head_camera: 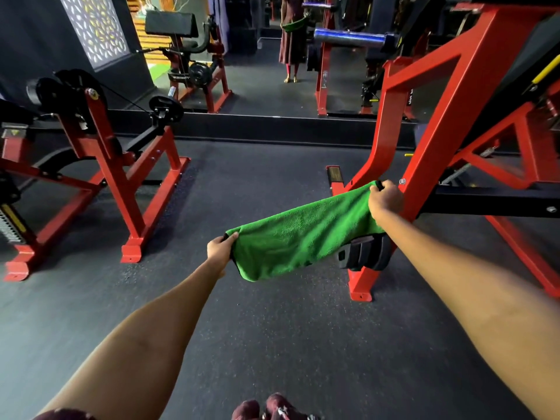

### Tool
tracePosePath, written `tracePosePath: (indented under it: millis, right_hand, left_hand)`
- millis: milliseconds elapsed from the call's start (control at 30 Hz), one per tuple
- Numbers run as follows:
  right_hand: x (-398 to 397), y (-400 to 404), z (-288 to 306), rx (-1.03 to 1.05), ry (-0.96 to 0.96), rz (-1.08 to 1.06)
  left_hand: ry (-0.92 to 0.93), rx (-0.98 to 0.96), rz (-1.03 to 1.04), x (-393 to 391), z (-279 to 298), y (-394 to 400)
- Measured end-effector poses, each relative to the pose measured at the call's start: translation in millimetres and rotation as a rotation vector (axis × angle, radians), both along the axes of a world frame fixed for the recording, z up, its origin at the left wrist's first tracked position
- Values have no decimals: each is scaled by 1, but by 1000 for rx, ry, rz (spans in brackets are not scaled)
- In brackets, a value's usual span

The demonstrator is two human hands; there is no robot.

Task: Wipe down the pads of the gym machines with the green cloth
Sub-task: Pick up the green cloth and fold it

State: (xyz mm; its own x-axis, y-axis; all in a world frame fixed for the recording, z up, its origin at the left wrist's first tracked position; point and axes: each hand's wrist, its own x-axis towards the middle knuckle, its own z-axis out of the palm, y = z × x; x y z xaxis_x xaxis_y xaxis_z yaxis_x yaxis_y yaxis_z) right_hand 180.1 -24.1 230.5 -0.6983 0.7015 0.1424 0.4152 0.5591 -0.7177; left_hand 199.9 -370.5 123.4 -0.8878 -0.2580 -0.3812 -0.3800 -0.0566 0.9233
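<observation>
We are pinching the green cloth point(303, 234) at both ends: left hand point(219, 253) on its near-left corner, right hand point(385, 199) curled round its far-right end, cloth hanging stretched in the air between them, touching no pad. We are judging that no wiping is underway here; how many pads are already done cannot be told. The red machine frame point(424, 122) is standing just behind the cloth, its black plates point(368, 253) below. A second red machine point(100, 165) is standing well left, across open floor point(272, 328).
</observation>
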Motion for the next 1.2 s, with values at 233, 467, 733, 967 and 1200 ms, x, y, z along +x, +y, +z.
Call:
tracePosePath:
  millis: [233,467,733,967,1200]
  right_hand:
    - [19,-77,-24,-280,37,281]
    - [37,-142,-27,-488,8,604]
    - [43,-149,-30,-488,71,612]
    - [32,-148,-30,-311,76,644]
    - [18,-132,-25,-219,31,829]
  left_hand:
    - [226,-438,-85,-7,40,58]
    - [436,-444,-280,0,72,99]
    - [505,-401,-285,9,62,78]
    - [373,-307,-428,10,73,64]
    - [529,-381,-470,2,76,49]
